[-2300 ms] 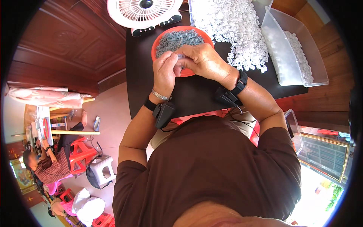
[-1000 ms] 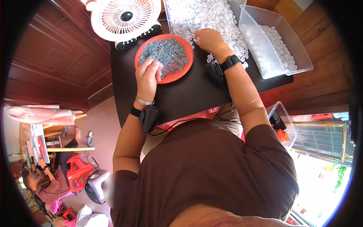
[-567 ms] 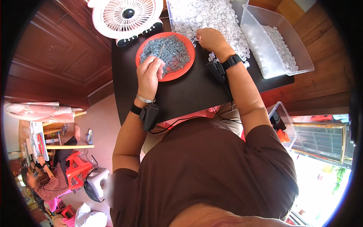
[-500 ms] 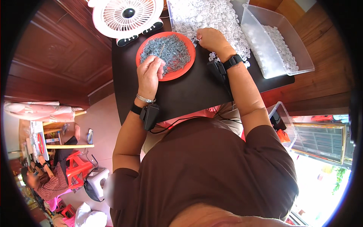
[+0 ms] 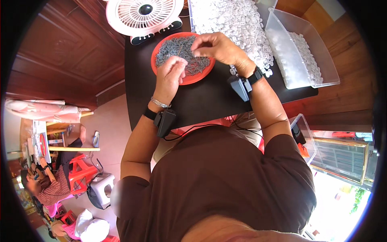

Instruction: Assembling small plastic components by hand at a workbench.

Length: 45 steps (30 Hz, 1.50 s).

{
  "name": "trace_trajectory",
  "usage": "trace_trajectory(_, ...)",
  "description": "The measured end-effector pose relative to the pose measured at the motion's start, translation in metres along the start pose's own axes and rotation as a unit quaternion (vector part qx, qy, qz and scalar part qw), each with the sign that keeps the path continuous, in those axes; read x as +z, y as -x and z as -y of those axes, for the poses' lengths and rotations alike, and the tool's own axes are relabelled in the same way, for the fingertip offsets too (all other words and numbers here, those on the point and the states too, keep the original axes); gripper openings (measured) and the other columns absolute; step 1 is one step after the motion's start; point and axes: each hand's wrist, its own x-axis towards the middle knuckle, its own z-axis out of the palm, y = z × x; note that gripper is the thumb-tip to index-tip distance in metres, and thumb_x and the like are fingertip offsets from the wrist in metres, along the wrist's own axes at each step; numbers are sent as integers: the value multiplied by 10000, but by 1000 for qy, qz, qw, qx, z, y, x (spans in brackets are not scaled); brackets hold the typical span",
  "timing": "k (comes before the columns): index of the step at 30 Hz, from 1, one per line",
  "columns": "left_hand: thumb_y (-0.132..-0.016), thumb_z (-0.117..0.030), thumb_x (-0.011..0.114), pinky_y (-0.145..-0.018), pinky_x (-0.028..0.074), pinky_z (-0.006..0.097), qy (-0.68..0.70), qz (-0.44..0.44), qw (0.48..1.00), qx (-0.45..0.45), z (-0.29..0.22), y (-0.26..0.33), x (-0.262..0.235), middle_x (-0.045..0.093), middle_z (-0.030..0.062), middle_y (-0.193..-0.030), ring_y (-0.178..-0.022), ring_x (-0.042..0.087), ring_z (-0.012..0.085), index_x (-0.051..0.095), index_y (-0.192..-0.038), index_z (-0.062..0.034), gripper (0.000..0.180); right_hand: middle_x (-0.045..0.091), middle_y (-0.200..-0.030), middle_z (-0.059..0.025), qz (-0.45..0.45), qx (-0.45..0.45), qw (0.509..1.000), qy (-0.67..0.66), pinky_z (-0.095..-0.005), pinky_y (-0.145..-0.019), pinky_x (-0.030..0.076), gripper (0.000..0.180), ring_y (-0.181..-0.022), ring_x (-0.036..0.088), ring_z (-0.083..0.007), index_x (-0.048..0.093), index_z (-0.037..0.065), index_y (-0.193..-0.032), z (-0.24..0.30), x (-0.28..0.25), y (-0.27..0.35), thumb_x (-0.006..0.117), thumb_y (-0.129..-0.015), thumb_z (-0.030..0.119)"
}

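A round orange-red plate (image 5: 155, 66) is filled with small slender grey pieces (image 5: 171, 45) that look like nails. At its near edge my left hand (image 5: 171, 72) is closed in a pinch, with a thin nail-like piece sticking up from the fingers. Over the plate's right side my right hand (image 5: 215, 48) is bent, thumb and forefinger curled toward each other. Whatever its fingertips hold is too small to make out. Behind and to the right of this hand spreads a large heap of small white plastic pieces with holes (image 5: 242, 30).
A white fan (image 5: 145, 22) with shoe-shaped feet stands at the far left of the dark table (image 5: 193, 105). At the right is a clear plastic bin (image 5: 288, 60) of white pieces. Cables run from my wrist devices. Another person (image 5: 56, 187) sits far left, near red stools (image 5: 80, 173).
My right hand has moved from the white heap leftward to the plate, beside my left hand. The left hand keeps its pinch. The whole view has shifted slightly.
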Motion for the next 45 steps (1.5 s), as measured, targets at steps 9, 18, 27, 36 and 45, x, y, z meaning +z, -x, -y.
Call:
trace_trajectory(9,-906,-179,496,-469,351,188,20,20,999,-40,-2,-1,-4,522,4,-647,-525,453,55,570,-854,-29,175,638,-890,-34,5,-116,993,8,-246,-767,480,145,-841,600,-112,653,13,-975,1,33,1,641,-832,36)
trace_trajectory(18,-903,-169,475,-462,317,200,8,4,1000,-21,-9,0,-6,486,-1,-604,-507,414,58,556,-792,-12,209,647,-907,-73,-97,-134,978,125,-279,-737,497,149,-834,629,-186,654,28,-966,-12,29,-5,617,-823,31)
trace_trajectory(27,-873,-117,483,-488,325,216,1,17,1000,0,-9,0,-5,456,-13,-594,-533,401,60,522,-733,0,186,565,-819,-82,-46,-198,865,459,-388,-693,478,83,-815,578,-284,621,62,-794,-33,38,-8,650,-735,112)
trace_trajectory(36,-885,-157,481,-461,304,206,-30,-7,999,12,-6,-1,-7,447,-15,-574,-486,378,49,533,-726,-14,220,665,-878,-66,-24,-8,997,67,-251,-762,491,169,-798,617,-146,640,-7,-984,-29,32,-11,601,-825,34)
trace_trajectory(45,-882,-145,476,-464,309,207,-25,-11,999,-19,-9,-1,-8,461,-13,-584,-492,387,52,535,-731,-15,208,658,-872,-58,15,78,989,-128,-219,-740,493,140,-774,602,-98,635,-20,-971,-24,24,-11,577,-871,60)
